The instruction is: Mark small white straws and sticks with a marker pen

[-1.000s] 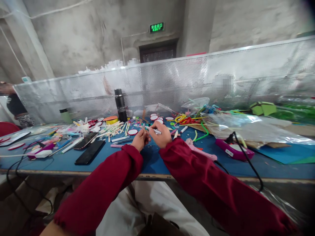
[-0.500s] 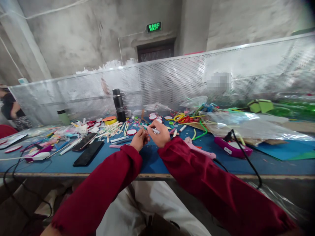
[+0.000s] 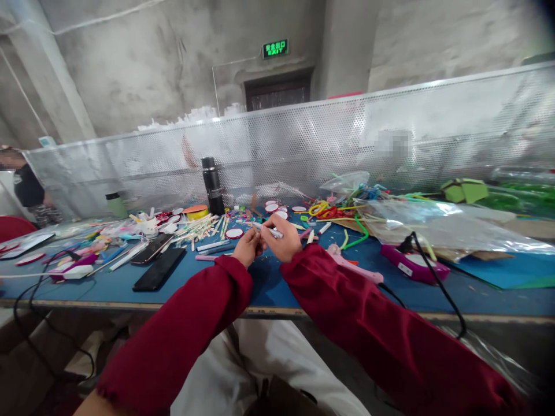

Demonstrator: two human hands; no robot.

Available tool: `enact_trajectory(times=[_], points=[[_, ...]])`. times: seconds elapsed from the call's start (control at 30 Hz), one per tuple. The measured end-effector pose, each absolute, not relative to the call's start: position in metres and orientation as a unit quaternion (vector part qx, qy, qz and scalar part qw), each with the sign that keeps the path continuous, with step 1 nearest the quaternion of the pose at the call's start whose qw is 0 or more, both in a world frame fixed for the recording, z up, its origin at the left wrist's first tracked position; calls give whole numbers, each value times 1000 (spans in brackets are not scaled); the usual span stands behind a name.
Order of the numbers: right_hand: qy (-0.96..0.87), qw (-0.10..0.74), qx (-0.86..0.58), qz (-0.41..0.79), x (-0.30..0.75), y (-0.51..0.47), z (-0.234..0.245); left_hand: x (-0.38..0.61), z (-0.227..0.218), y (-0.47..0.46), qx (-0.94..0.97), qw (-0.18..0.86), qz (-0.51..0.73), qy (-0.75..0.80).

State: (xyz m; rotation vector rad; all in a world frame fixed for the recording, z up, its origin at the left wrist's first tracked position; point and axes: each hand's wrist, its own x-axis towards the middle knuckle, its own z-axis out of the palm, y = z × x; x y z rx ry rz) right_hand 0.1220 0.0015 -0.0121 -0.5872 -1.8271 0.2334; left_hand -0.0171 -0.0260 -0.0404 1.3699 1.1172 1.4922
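Note:
Both my hands are raised just above the blue table [image 3: 269,283], close together near its middle. My right hand [image 3: 284,238] is closed around a thin white stick [image 3: 273,231] that pokes out to the left and right of the fingers. My left hand [image 3: 248,247] is pinched shut at the stick's left end; what its fingertips hold is too small to make out. Red sleeves cover both forearms.
Two black phones [image 3: 159,267] lie left of my hands. A black flask [image 3: 212,185] stands behind a heap of sticks [image 3: 199,226]. Pink glue guns [image 3: 353,266] with black cables lie right, beside plastic bags [image 3: 433,225] and coloured wires. A perforated metal screen backs the table. A person stands far left.
My hands have stayed together at the same spot, with slight finger movement on the stick. The view has shifted a little.

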Motion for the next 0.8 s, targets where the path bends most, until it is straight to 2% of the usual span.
enact_trajectory(times=[0.8], points=[[-771, 572, -262, 96, 122, 2, -13, -18, -39, -25, 544, 404, 592, 437]])
